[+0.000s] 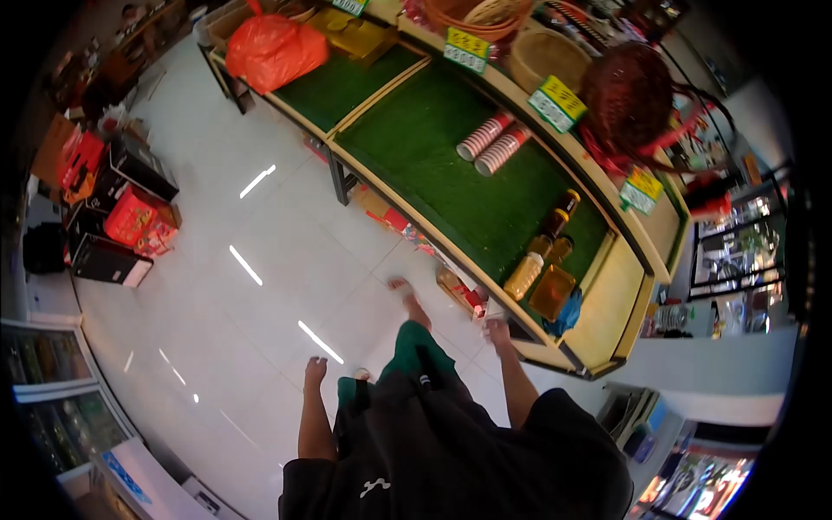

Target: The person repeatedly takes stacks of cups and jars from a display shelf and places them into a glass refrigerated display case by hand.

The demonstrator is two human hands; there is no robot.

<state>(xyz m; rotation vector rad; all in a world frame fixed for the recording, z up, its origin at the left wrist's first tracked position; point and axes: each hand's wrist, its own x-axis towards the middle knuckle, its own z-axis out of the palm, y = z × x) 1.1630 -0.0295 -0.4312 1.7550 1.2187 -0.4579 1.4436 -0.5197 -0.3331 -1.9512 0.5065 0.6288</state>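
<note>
My left hand (pixel 315 371) hangs over the tiled floor at my side, its fingers loosely bent and nothing seen in it. On the other side, my right hand (pixel 497 333) is near the front edge of a green-lined display stand (pixel 416 143), fingers loosely apart, holding nothing I can see. Whether it touches the stand's edge I cannot tell. Closest to it on the stand are a blue plastic bag (pixel 566 314), a jar of amber liquid (pixel 552 292) and a pale-filled bottle (pixel 525 275). Dark bottles with yellow caps (pixel 561 212) lie beyond them.
Two stacks of striped paper cups (pixel 494 147) lie on the stand. A red plastic bag (pixel 276 52) sits at its far end. Baskets (pixel 546 59) and price signs (pixel 556 102) line the upper shelf. Boxes (pixel 108 257) stand on the floor at left, above glass-fronted cabinets (pixel 65 425).
</note>
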